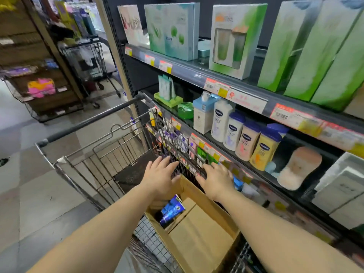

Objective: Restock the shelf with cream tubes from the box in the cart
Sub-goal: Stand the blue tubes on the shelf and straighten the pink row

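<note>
two bare hands reach forward over an open cardboard box (199, 231) that sits in a wire cart (102, 154). the left hand (160, 175) hovers flat, fingers spread, above the box's far left corner, holding nothing. the right hand (217, 179) is also open and empty, near the box's far right edge beside the shelf (246, 89). blue cream tubes (172, 210) lie inside the box along its left wall. no such tubes can be made out on the shelf, which carries lotion bottles (247, 138). judging by this, restocking has barely begun: tubes are still to be lifted out and placed.
</note>
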`<state>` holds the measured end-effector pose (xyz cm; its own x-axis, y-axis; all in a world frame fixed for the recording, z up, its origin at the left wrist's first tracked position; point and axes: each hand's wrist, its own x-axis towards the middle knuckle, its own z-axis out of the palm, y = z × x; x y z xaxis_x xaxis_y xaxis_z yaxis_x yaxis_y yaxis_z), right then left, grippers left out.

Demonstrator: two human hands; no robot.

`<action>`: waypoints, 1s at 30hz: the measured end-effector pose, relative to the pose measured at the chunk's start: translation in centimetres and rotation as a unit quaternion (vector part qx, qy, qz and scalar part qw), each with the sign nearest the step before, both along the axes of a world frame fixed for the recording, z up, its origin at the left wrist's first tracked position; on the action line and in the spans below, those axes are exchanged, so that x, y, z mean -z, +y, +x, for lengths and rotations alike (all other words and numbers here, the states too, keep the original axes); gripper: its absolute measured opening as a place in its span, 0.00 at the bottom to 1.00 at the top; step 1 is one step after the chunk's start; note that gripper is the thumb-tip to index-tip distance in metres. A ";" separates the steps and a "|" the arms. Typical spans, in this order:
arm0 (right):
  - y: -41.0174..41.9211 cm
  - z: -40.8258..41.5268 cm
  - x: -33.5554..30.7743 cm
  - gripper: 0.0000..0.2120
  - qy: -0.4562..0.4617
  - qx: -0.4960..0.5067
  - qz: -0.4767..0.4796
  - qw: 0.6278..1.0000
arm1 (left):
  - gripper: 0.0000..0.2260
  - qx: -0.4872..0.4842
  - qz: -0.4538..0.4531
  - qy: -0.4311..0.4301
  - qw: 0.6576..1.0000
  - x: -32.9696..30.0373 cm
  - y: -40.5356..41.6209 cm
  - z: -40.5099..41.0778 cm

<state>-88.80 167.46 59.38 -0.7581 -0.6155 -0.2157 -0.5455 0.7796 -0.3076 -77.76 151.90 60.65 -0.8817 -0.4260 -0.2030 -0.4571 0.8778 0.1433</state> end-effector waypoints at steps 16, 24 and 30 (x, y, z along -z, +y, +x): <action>-14.5 1.9 17.6 0.19 -0.188 0.291 0.063 0.936 | 0.26 0.226 0.082 -0.116 0.964 20.1 -18.1 -7.0; -18.6 5.2 34.3 0.21 -0.353 0.442 0.014 0.825 | 0.26 0.210 0.114 -0.131 0.962 32.9 -20.5 -6.7; -20.8 7.0 40.2 0.28 -0.377 0.548 -0.034 0.746 | 0.25 0.226 0.152 -0.076 0.959 36.0 -21.5 -6.1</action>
